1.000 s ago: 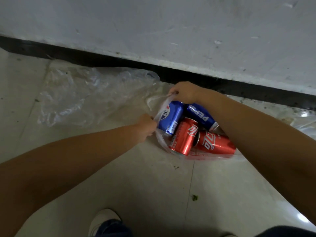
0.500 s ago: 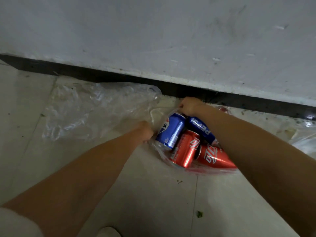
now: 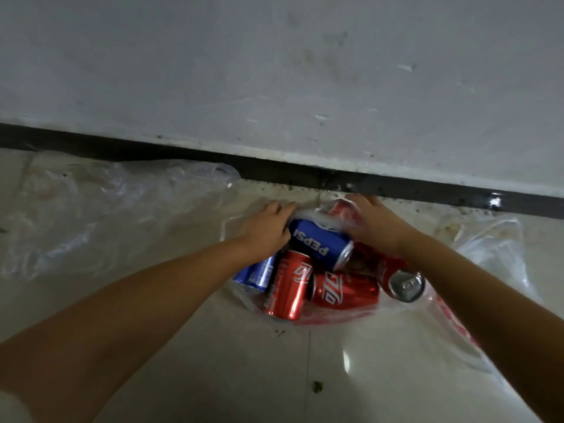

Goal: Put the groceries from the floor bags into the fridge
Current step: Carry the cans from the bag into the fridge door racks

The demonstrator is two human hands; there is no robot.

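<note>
A clear plastic bag (image 3: pixel 451 312) with red print lies open on the floor tiles near the wall. Inside it, several soda cans lie on their sides: a blue Pepsi can (image 3: pixel 320 244) on top, a second blue can (image 3: pixel 256 273) at the left, and red cola cans (image 3: pixel 290 285) (image 3: pixel 341 290) (image 3: pixel 399 279). My left hand (image 3: pixel 268 227) holds the bag's far rim just left of the Pepsi can. My right hand (image 3: pixel 375 227) holds the rim on the right, over another red can (image 3: pixel 341 209). My forearms hide part of the bag.
A second, flattened clear bag (image 3: pixel 116 209) lies on the floor to the left. The grey wall (image 3: pixel 274 87) with its black skirting strip (image 3: pixel 427 186) runs right behind the bags. The pale floor tiles (image 3: pixel 229 361) extend toward me.
Both hands have shifted to the far rim of the bag, spreading it wider. More cans now show, including a red one with its top facing me.
</note>
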